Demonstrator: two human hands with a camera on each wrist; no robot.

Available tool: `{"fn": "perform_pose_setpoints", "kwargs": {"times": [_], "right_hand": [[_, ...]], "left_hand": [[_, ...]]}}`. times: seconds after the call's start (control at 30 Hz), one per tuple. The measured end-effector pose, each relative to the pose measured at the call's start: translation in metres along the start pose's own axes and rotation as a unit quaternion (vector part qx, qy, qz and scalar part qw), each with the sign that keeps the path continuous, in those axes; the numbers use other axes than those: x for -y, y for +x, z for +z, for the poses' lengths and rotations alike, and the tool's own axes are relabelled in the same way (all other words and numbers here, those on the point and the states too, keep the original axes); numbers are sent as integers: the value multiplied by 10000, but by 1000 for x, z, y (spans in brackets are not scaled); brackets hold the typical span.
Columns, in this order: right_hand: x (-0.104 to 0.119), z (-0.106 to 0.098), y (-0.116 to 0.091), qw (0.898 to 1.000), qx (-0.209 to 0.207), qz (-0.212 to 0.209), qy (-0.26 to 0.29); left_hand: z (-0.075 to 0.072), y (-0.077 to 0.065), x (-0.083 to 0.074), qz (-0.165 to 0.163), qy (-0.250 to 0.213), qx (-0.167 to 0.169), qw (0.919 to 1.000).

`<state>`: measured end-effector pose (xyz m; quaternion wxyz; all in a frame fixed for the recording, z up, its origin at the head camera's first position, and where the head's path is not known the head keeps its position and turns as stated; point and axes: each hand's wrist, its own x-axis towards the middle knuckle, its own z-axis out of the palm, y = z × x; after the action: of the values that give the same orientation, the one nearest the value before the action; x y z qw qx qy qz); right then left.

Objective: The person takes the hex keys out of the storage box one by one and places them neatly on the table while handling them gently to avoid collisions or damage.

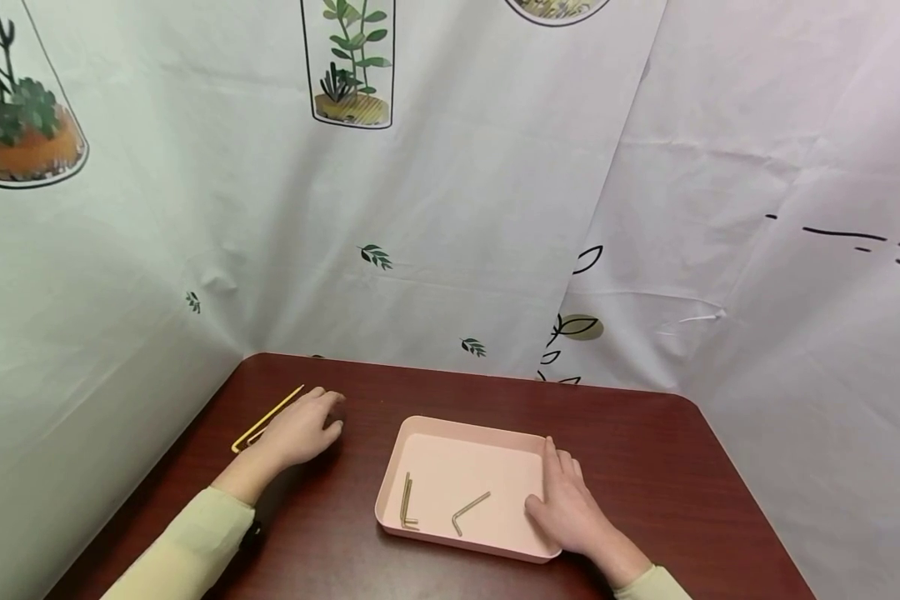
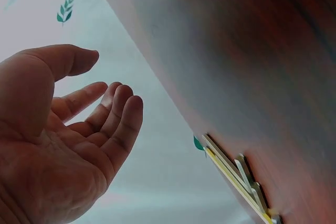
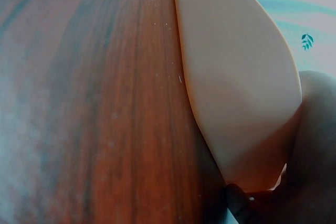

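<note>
A pink tray [image 1: 487, 450] lies on the table, and my right hand [image 1: 570, 504] grips its right rim, thumb on the inner side and fingers along the outer side. In the right wrist view the tray's wall [image 3: 236, 66] fills the middle, with the hand dark and partly cut off. Inside the tray, L-shaped hex keys [image 1: 407, 500] lie by the left wall, and another hex key [image 1: 468, 508] lies nearer the middle. My left hand [image 1: 300, 429] hovers left of the tray, its palm holding nothing, fingers loosely bent. Beside it lie a yellow hex key [image 1: 270, 417] and several others [image 2: 247, 174].
The dark red wooden table [image 1: 690, 467] has rounded far corners. White cloth [image 1: 457, 275] printed with plants hangs behind and on both sides of it.
</note>
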<state>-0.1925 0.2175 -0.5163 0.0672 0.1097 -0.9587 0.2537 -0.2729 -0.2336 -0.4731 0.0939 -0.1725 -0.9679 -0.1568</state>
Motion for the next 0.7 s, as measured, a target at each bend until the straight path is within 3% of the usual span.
{"fn": "perform_pose_setpoints", "kwargs": {"times": [0.7], "right_hand": [[-3,1,1,10000,-54,-78,-29]], "left_hand": [[12,6,-30,303,-19,-264,9992]]}}
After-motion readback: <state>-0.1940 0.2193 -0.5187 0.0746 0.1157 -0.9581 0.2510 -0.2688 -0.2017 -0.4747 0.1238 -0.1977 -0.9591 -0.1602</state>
